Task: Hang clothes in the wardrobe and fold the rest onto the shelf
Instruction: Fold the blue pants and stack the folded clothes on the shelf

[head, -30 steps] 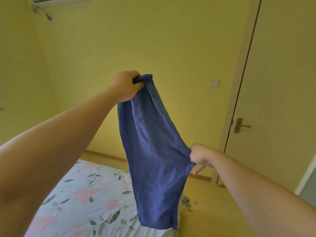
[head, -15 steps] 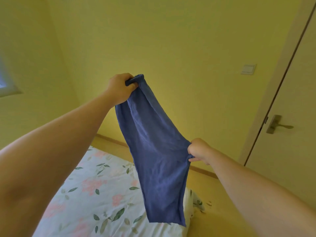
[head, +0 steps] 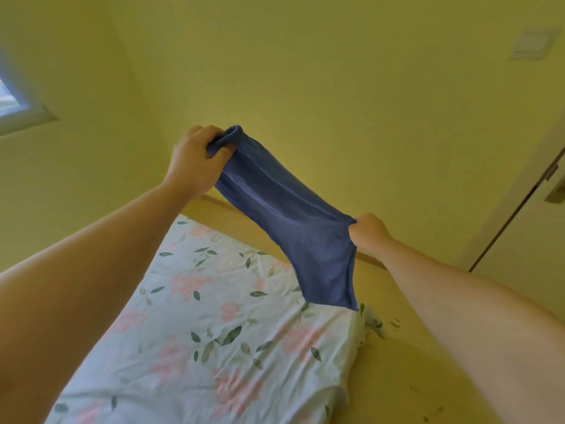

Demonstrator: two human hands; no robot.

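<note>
I see my left hand (head: 195, 160) gripping the blue garment's (head: 293, 221) upper end, my right hand (head: 368, 232) pinching its lower edge, cloth stretched between them above the floral bed (head: 195, 347).

Yellow walls (head: 336, 71), floral-sheeted bed (head: 214, 347), window (head: 12, 99) at left, door (head: 535, 240) at right

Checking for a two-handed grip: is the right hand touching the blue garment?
Touching. The head view shows the right hand gripping an edge of the blue garment, with the fabric puckered there.
</note>
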